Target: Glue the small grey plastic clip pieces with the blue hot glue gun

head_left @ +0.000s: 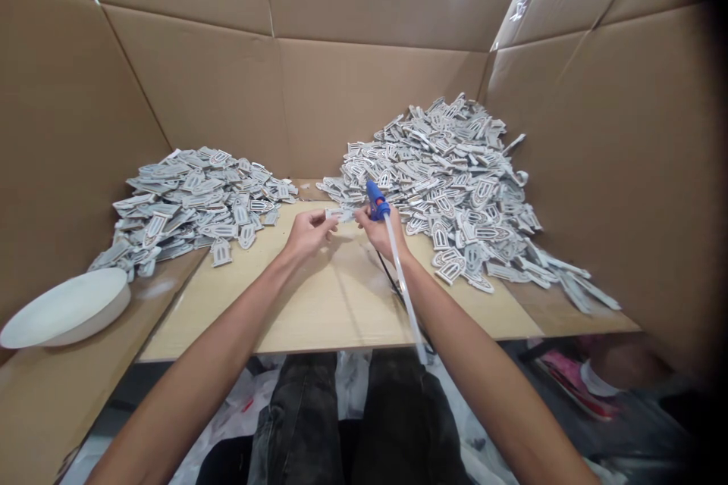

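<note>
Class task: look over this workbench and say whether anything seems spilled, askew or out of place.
The right pile has slid, with pieces trailing to the table's front edge. The white bowl sits upside down.

Both forearms are bare with no sleeves showing, and the legs wear dark, faded jeans [353,424].

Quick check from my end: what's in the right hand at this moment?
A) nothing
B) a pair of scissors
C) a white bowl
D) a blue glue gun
D: the right hand is closed around a blue glue gun with a clear glue stick trailing back from it, its nozzle aimed at the small grey piece pinched in the left hand.
</note>
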A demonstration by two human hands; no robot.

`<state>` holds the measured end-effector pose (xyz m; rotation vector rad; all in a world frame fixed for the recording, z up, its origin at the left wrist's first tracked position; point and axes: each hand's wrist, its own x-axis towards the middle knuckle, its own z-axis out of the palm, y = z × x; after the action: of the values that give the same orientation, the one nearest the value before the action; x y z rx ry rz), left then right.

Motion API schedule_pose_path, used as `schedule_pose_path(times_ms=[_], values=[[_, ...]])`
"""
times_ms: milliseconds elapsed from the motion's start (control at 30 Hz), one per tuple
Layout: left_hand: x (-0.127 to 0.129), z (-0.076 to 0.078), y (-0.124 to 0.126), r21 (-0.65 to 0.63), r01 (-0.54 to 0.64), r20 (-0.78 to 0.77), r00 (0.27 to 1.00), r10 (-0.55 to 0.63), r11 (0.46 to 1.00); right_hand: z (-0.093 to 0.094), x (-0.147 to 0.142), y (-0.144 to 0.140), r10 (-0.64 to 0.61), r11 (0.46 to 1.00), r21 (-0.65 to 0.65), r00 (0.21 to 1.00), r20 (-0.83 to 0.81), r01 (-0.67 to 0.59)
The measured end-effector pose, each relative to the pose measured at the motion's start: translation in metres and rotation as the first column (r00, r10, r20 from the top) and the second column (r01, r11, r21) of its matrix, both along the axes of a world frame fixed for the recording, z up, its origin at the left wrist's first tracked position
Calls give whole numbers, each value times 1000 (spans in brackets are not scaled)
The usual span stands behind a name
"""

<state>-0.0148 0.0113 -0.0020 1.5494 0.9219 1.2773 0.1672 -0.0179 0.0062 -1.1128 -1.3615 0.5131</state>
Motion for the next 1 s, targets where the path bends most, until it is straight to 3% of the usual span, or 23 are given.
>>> schedule_pose_path(times_ms=[233,433,600,767,867,1000], values=[[4,1,-6,-54,-18,17,1000,19,998,-4,-1,1,97,995,37,995,30,-98],[1,4,-10,-16,-68,-43,997,67,998,1,-4,-8,85,996,14,993,79,-87],[1,0,-7,7,-71,-9,997,71,997,0,0,-6,-85,991,109,993,82,76],[-3,1,-1,-128,-71,48,996,78,989,-3,11,5,-188,982,9,977,-97,190],[-2,2,-1,-142,-62,87,993,75,988,-2,17,4,-227,974,28,974,6,227],[0,-1,-3,-108,-51,104,993,62,993,0,11,-3,-111,989,110,989,98,100]])
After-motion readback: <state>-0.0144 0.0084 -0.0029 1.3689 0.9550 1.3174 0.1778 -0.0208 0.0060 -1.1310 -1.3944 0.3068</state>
